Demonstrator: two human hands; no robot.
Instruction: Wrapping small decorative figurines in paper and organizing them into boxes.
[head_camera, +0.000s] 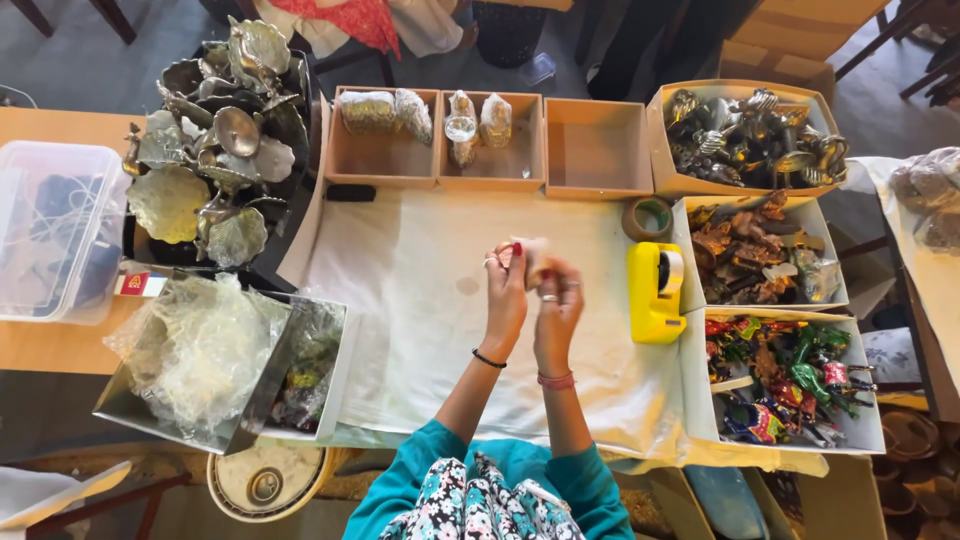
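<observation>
My left hand (505, 285) and my right hand (558, 295) are raised together over a white cloth (420, 310), both closed around a small pale wrapped object (530, 258) between the fingertips. What the object is stays hidden by my fingers. The nearest thing is a yellow tape dispenser (656, 290) just to the right of my right hand.
Three brown trays (490, 180) stand at the back, two holding wrapped items. Boxes at right hold metal figurines (750, 135), brown figurines (750, 250) and colourful figurines (790, 380). Metal leaf-shaped pieces (220, 140) are piled at left, above a box of plastic wrap (200, 350). A tape roll (648, 217) lies near the dispenser.
</observation>
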